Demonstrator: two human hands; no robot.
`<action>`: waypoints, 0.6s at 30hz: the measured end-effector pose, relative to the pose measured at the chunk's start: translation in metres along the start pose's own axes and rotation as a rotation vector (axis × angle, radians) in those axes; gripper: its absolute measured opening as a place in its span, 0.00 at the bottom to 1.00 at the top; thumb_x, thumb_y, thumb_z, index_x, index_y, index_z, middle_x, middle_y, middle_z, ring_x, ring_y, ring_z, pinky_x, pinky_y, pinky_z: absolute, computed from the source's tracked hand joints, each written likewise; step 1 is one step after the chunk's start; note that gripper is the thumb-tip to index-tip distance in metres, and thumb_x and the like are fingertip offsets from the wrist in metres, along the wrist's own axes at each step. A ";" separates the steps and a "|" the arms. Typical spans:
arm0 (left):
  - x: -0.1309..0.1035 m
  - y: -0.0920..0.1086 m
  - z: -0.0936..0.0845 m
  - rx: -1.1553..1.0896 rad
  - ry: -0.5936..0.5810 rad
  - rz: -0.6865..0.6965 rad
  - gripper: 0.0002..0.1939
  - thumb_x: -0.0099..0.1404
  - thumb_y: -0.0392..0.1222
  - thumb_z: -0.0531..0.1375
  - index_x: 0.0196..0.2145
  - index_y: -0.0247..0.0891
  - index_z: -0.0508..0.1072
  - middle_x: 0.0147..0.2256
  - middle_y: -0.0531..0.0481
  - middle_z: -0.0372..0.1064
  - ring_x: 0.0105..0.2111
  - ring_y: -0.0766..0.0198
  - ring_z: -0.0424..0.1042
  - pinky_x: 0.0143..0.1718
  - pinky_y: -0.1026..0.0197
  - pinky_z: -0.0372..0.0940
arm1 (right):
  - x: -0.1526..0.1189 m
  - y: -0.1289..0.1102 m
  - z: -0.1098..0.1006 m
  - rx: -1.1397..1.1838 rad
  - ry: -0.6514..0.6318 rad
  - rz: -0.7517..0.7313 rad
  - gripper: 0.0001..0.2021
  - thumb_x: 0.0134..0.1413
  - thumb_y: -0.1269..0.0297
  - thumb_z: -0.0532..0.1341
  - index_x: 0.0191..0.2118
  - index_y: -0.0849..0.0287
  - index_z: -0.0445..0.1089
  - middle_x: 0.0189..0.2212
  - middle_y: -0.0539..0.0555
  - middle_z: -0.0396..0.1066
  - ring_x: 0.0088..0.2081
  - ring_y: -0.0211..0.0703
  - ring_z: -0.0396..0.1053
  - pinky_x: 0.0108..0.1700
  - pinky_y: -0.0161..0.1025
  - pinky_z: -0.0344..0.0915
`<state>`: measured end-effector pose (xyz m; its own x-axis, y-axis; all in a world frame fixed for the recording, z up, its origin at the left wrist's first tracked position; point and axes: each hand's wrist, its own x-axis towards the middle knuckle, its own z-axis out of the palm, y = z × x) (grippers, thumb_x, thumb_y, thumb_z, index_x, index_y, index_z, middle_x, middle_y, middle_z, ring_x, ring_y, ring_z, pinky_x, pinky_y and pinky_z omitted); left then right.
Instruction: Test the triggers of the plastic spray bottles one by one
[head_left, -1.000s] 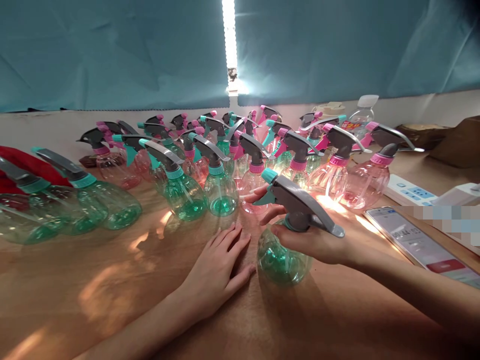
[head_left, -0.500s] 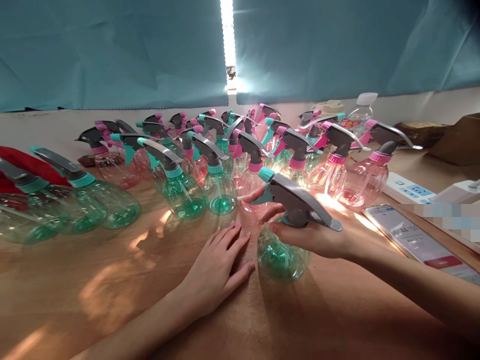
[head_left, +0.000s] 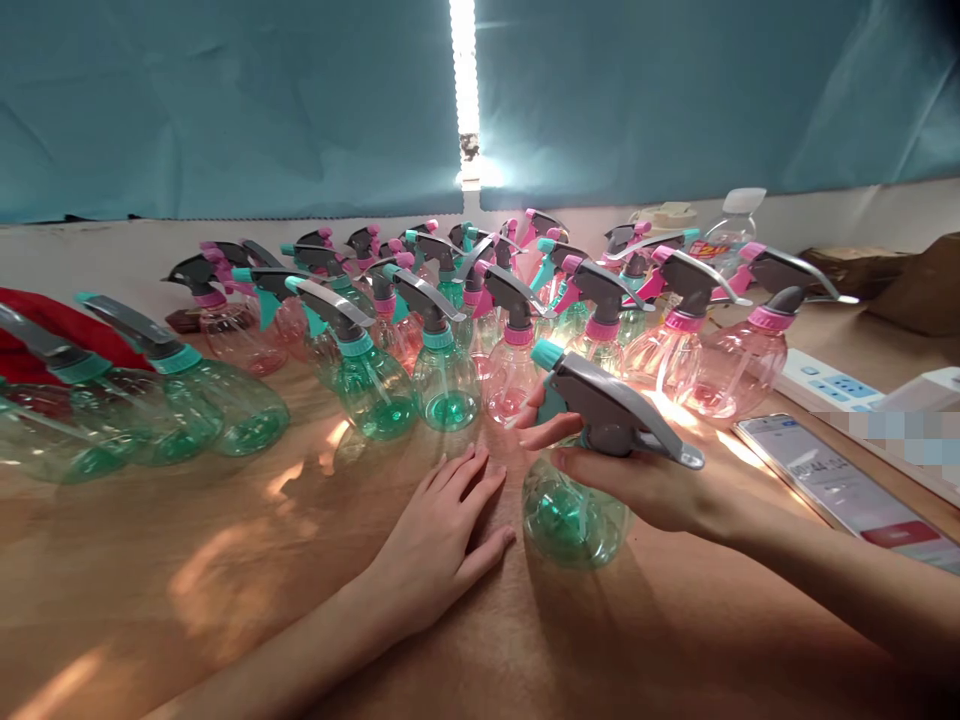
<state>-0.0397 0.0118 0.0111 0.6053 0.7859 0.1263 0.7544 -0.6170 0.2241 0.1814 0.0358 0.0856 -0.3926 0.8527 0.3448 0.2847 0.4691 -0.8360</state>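
My right hand is closed round the neck of a clear green spray bottle with a grey and teal trigger head. The bottle is upright and leans slightly; whether its base touches the table I cannot tell. My left hand lies flat, palm down, on the wooden table, fingers spread a little, just left of that bottle. Straight ahead of my hands stand another green spray bottle and a pink spray bottle.
Several pink and green spray bottles crowd the back of the table, with more green bottles at the left by a red cloth. At the right lie a phone and a power strip. A lit tube hangs behind.
The whole view has shifted slightly, so most things sit a little further right. My right hand still grips the green spray bottle, and my left hand stays flat on the table.
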 end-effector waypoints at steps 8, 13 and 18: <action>0.000 -0.001 0.000 0.013 -0.005 -0.010 0.26 0.71 0.50 0.55 0.61 0.35 0.62 0.64 0.37 0.54 0.64 0.47 0.53 0.61 0.41 0.53 | -0.009 0.010 0.000 -0.020 0.061 0.056 0.09 0.49 0.68 0.62 0.38 0.52 0.70 0.33 0.49 0.75 0.34 0.43 0.73 0.33 0.38 0.69; 0.001 -0.001 0.000 0.018 -0.006 -0.005 0.26 0.71 0.50 0.55 0.62 0.35 0.62 0.64 0.36 0.54 0.63 0.47 0.53 0.60 0.40 0.54 | -0.011 0.011 -0.001 -0.048 0.048 0.062 0.06 0.50 0.66 0.62 0.36 0.52 0.70 0.29 0.48 0.73 0.30 0.41 0.70 0.31 0.38 0.67; 0.000 -0.001 0.001 0.014 -0.003 -0.003 0.26 0.71 0.50 0.55 0.61 0.35 0.62 0.64 0.36 0.53 0.64 0.47 0.52 0.61 0.41 0.53 | -0.009 0.014 0.001 -0.044 0.035 0.086 0.09 0.51 0.66 0.61 0.39 0.49 0.71 0.23 0.47 0.70 0.28 0.42 0.71 0.34 0.41 0.70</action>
<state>-0.0401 0.0119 0.0101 0.6035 0.7879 0.1226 0.7600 -0.6149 0.2106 0.1878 0.0342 0.0703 -0.3346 0.8975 0.2874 0.3543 0.4025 -0.8441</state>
